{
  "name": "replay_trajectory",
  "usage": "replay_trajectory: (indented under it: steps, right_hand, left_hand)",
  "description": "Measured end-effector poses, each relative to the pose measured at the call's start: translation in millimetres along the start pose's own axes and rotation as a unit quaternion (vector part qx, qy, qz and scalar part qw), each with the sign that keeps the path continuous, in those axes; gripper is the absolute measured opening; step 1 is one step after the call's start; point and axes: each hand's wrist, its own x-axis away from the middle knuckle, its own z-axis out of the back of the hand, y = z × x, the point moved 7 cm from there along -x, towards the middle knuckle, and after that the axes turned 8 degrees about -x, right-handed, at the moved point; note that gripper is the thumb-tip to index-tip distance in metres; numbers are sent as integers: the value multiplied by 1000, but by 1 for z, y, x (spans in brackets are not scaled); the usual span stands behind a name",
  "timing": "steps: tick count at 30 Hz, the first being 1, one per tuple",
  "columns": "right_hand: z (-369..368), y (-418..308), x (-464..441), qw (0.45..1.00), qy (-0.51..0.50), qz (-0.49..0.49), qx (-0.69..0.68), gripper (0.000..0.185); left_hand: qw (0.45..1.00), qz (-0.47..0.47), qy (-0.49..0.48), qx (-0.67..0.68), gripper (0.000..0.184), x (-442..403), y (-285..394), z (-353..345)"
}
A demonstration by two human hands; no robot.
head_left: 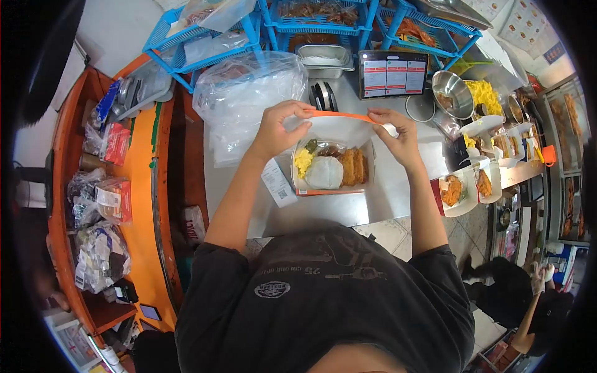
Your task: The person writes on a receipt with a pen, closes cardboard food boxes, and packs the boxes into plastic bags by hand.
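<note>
Steel counter [398,199] beneath the open meal box [336,192]; plastic bag [249,93] beyond the box, leftward; at the box's far side, left hand [280,129] and right hand [396,129] pinch opposite ends of its lid [342,115] between thumb and fingers; printed slip [276,181] just left of the box

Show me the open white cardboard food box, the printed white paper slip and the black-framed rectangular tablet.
Open white cardboard food box [339,128]: head view, inside of its raised lid.
Printed white paper slip [278,183]: head view, middle of its face.
Black-framed rectangular tablet [393,75]: head view, lit screen.
</note>
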Motion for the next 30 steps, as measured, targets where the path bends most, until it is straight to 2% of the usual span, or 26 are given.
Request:
replay_trajectory:
  steps: [1,4,5,8,11,14,15,18,21,24,27,30]
  right_hand:
    - [0,-3,2,1000,0,-12,-17,16]
    - [3,10,4,992,-5,-128,-22,18]
    - [3,6,3,992,-1,-126,12,16]
    - [-4,-10,10,993,-15,-109,32,13]
    - [-18,-16,48,955,-254,-151,31,30]
    - [-18,-11,76,950,-77,-250,171,45]
    - [-18,-9,86,939,-61,-117,317,60]
    - [-20,9,104,948,23,-202,246,62]
    - [-19,19,107,933,49,-336,118,61]
    - [-17,8,99,931,28,-348,104,53]
    - [-37,23,103,887,-81,-445,87,53]
    - [-33,22,118,933,8,-360,-25,57]
  left_hand:
    - [999,34,-11,21,9,0,-4,0]
    - [983,139,-10,121,7,0,-2,-2]
    - [972,175,-3,160,6,-1,1,-2]
    - [974,176,-68,122,8,6,10,-2]
    - [945,58,-320,30,19,43,20,-12]
    - [948,187,-188,-176,32,86,1,-22]
    - [946,230,-92,-207,40,90,2,-16]
    - [906,360,-85,-206,41,113,-12,-19]
    - [879,461,-115,-42,43,122,-23,-26]
    - [836,523,-149,69,42,120,-14,-23]
    - [852,480,-193,86,44,142,-39,-51]
    - [930,361,-65,-8,40,142,-23,-48]
